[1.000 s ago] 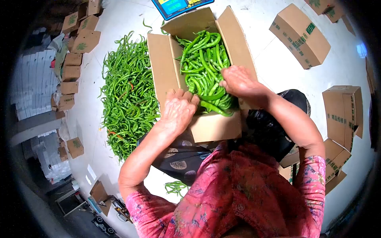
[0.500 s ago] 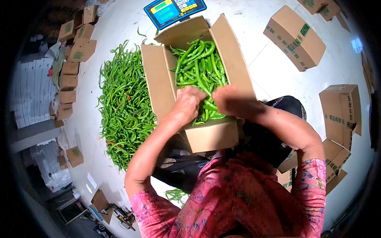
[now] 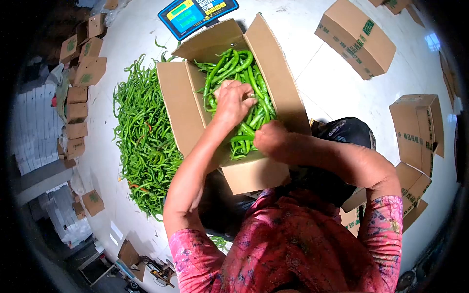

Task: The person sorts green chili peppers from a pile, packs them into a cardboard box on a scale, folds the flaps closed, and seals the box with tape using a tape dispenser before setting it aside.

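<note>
An open cardboard box point(image 3: 183, 110) stands in front of me with its flaps spread, and long green peppers point(image 3: 259, 88) fill it. My left hand point(image 3: 233, 101) is over the peppers near the box's left inner side, its fingers bent and pressed together; what they grip is hidden. Lower in the box, near its front right, my right hand point(image 3: 270, 139) is curled at the end of a green pepper that points left from it. A large heap of green peppers point(image 3: 146, 141) lies on the floor left of the box.
Behind the box is a blue-framed scale display point(image 3: 198, 14). A closed carton point(image 3: 356, 39) lies at the upper right, and more cartons point(image 3: 415, 127) stand at the right. Small boxes point(image 3: 77, 105) line the left side. My knee point(image 3: 349, 132) is beside the box.
My left hand has moved from the box's left edge up and inward over the peppers. My right hand has shifted down toward the near end. The view has shifted, showing more of the scale.
</note>
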`<action>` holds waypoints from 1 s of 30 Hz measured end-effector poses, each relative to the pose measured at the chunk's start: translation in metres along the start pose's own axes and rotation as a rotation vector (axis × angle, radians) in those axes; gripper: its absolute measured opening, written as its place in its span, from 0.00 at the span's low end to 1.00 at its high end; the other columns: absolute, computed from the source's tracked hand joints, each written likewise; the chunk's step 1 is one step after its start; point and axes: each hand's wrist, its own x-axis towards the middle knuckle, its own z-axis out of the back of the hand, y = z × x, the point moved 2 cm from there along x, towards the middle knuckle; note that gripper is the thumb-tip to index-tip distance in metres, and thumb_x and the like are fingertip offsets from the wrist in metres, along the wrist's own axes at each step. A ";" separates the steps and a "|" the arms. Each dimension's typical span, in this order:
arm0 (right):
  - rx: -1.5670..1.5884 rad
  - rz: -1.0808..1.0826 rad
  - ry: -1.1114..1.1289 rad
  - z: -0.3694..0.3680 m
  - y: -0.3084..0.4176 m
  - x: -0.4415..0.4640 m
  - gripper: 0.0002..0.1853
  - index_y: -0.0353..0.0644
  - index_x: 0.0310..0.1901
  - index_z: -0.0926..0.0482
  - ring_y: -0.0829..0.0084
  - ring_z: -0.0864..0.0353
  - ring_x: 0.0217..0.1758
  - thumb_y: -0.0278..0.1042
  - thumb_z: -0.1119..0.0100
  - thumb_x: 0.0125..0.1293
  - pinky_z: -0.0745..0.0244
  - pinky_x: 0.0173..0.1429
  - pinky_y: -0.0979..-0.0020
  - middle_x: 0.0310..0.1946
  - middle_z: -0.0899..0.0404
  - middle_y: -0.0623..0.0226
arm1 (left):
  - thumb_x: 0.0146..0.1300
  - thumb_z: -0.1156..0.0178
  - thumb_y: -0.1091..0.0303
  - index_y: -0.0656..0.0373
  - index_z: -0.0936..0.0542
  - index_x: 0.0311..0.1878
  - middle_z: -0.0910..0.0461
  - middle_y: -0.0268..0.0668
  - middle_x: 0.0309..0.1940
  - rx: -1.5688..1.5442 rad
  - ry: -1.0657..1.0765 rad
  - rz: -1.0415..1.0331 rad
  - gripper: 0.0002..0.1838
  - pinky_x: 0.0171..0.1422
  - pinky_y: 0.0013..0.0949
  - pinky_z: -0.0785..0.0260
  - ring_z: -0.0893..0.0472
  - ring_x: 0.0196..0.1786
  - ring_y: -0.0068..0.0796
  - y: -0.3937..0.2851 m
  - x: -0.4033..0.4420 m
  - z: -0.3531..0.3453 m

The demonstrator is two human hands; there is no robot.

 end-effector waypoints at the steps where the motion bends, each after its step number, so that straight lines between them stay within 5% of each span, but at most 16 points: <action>1: 0.006 -0.007 0.036 0.002 0.002 0.000 0.06 0.48 0.32 0.13 0.67 0.13 0.39 0.32 0.36 0.52 0.18 0.37 0.65 0.32 0.14 0.68 | 0.49 0.28 0.66 0.61 0.17 0.34 0.19 0.42 0.36 -0.020 0.014 -0.036 0.12 0.54 0.41 0.32 0.22 0.44 0.44 -0.003 -0.003 0.005; 8: 0.075 0.048 0.178 0.029 0.009 -0.015 0.05 0.47 0.32 0.15 0.68 0.14 0.42 0.31 0.40 0.57 0.20 0.38 0.66 0.33 0.15 0.66 | 0.56 0.31 0.71 0.63 0.17 0.40 0.17 0.40 0.41 -0.491 -0.062 0.059 0.10 0.57 0.34 0.30 0.20 0.48 0.32 -0.015 -0.032 0.044; 13: 0.470 0.216 -0.393 0.048 -0.018 -0.062 0.06 0.41 0.30 0.24 0.55 0.20 0.35 0.34 0.41 0.57 0.26 0.37 0.57 0.29 0.22 0.56 | 0.58 0.33 0.73 0.63 0.18 0.41 0.19 0.33 0.34 -0.637 -0.128 0.306 0.09 0.49 0.29 0.29 0.21 0.40 0.25 0.000 -0.058 0.061; 14: 0.452 0.044 -0.219 0.060 -0.022 -0.055 0.07 0.35 0.30 0.21 0.47 0.19 0.32 0.30 0.43 0.55 0.24 0.38 0.53 0.25 0.22 0.49 | 0.58 0.33 0.74 0.63 0.18 0.41 0.19 0.33 0.34 -0.638 -0.152 0.341 0.08 0.49 0.28 0.29 0.22 0.40 0.23 -0.001 -0.063 0.069; 15: 0.553 0.101 -0.641 0.046 -0.037 -0.061 0.09 0.34 0.31 0.23 0.48 0.19 0.33 0.32 0.46 0.58 0.25 0.38 0.54 0.25 0.23 0.48 | 0.58 0.33 0.74 0.63 0.18 0.41 0.19 0.33 0.34 -0.649 -0.165 0.329 0.08 0.49 0.27 0.29 0.22 0.39 0.22 -0.001 -0.066 0.073; 18: 0.572 -0.167 -0.518 0.069 -0.065 -0.054 0.12 0.34 0.40 0.23 0.56 0.21 0.34 0.37 0.46 0.66 0.28 0.42 0.59 0.29 0.23 0.49 | 0.59 0.33 0.72 0.62 0.18 0.41 0.18 0.32 0.35 -0.652 -0.141 0.327 0.08 0.49 0.25 0.29 0.22 0.39 0.19 0.005 -0.071 0.077; 24: 1.188 -0.159 -0.398 0.069 -0.046 -0.040 0.21 0.33 0.49 0.24 0.59 0.22 0.33 0.41 0.40 0.61 0.29 0.41 0.62 0.28 0.22 0.49 | 0.60 0.33 0.69 0.61 0.19 0.43 0.20 0.30 0.33 -0.901 -0.109 0.521 0.10 0.46 0.24 0.30 0.24 0.38 0.16 -0.017 -0.078 0.071; 30: 0.688 -0.122 -0.296 0.021 -0.032 -0.008 0.16 0.33 0.41 0.25 0.46 0.19 0.40 0.36 0.39 0.57 0.25 0.43 0.52 0.30 0.21 0.45 | 0.62 0.34 0.64 0.63 0.20 0.51 0.17 0.39 0.38 -0.439 0.051 0.362 0.17 0.53 0.34 0.28 0.19 0.44 0.27 0.004 -0.089 0.059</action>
